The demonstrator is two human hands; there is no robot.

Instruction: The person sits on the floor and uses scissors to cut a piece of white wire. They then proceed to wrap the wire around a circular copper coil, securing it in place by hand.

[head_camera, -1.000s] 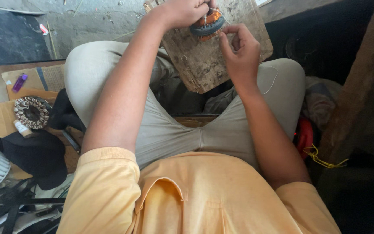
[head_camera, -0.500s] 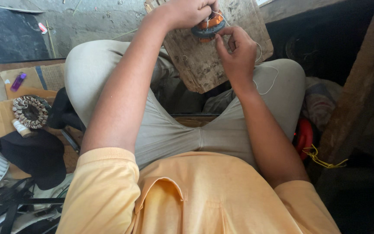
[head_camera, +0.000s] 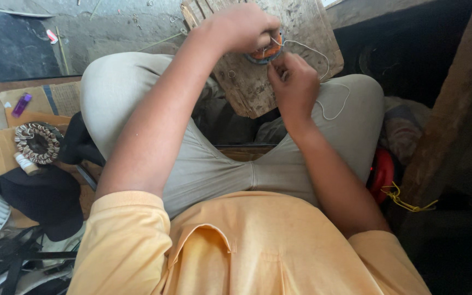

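Small round copper-wound coil [head_camera: 265, 52] on wooden board [head_camera: 258, 82] across knees. Left hand [head_camera: 241, 27] closed over coil, pinning it. Right hand [head_camera: 293, 82] pinching white thread [head_camera: 323, 60], probably lacing winding. Best: thread taut, coil steady.

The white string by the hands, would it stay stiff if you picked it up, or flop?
Probably flop. The string droops in a loose curved loop over the board and the knee, so it looks thin and limp. It likely weighs almost nothing. One end runs up between the left hand and right hand, so a pull would probably straighten it.
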